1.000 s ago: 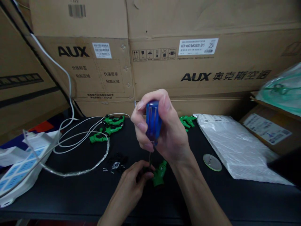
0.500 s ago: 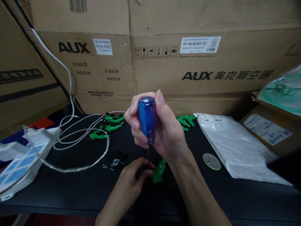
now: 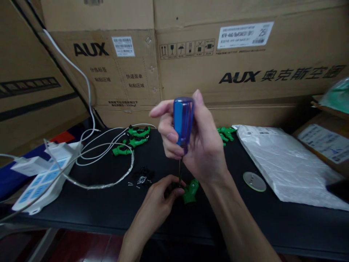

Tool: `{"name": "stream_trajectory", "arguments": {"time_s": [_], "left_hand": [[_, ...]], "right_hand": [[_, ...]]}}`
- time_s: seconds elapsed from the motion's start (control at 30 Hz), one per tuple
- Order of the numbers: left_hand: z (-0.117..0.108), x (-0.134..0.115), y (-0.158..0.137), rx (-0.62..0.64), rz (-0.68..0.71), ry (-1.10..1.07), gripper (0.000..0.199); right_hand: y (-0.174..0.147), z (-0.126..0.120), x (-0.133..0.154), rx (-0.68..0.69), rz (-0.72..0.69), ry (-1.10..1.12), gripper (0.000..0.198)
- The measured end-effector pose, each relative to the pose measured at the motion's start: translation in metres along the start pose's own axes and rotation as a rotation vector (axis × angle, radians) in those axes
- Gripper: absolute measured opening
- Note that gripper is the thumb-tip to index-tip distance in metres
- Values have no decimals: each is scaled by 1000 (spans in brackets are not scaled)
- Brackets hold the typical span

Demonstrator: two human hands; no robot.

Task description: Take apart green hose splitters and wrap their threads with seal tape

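Observation:
My right hand (image 3: 203, 142) is wrapped round a screwdriver (image 3: 183, 122) with a blue, partly see-through handle, its index finger lifted off to the left. The screwdriver stands nearly upright, shaft down. At its tip, my left hand (image 3: 160, 198) pinches a small dark part, mostly hidden by the fingers. Just right of those fingertips a green plastic piece (image 3: 191, 191) rests on the black tabletop; whether it joins the dark part I cannot tell. Left of my left hand lie small black parts (image 3: 143, 174) and a few loose screws (image 3: 130, 184).
Green plastic pieces (image 3: 138, 141) lie among white cables at the back left, more green pieces (image 3: 227, 134) at the back right. A power strip (image 3: 40, 187) is on the left. On the right are a round disc (image 3: 254, 181) and a white package (image 3: 283, 163). Large cardboard boxes (image 3: 188, 83) wall the back.
The view has shifted, so the scene sits a little further right and higher. My right index finger has lifted away from the screwdriver handle. The left hand keeps its pinch.

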State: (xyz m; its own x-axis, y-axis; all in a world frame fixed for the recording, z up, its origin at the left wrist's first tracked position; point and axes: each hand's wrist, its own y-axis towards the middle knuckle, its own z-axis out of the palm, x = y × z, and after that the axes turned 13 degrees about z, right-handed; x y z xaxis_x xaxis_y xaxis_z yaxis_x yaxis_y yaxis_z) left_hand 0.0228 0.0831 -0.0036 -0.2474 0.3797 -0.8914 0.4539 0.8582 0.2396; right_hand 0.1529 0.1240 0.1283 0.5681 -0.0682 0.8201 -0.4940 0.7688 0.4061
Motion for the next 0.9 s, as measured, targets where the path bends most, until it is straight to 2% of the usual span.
{"name": "stream_trajectory", "arguments": {"time_s": [0.07,0.13,0.23,0.37,0.5,0.6,0.77,0.9], "left_hand": [[-1,-1,0,4,-11,12,12],[-1,-2,0,8,-16,23,13],[-1,-2,0,12,-27,12,15],[-1,-1,0,17,-29,7,16],[-1,-3,-1,10,-22,41,18],[-1,-5,-1,-14,-7,34,25],[-2,-5,-1,-60,42,-27,34],[-3,-8,0,-61,26,-24,30]], "right_hand": [[-1,0,-2,-61,-28,-7,29],[-1,0,-3,-115,-76,-19,30],[-1,0,-3,-106,-93,-43,26],[-1,-1,0,-106,-26,-22,35],[-3,-2,-1,-136,-92,-10,31],[-3,-2,-2,-124,-92,-37,27],[0,0,-1,-140,-47,-44,46],[-2,0,-3,-154,-48,-56,43]]}}
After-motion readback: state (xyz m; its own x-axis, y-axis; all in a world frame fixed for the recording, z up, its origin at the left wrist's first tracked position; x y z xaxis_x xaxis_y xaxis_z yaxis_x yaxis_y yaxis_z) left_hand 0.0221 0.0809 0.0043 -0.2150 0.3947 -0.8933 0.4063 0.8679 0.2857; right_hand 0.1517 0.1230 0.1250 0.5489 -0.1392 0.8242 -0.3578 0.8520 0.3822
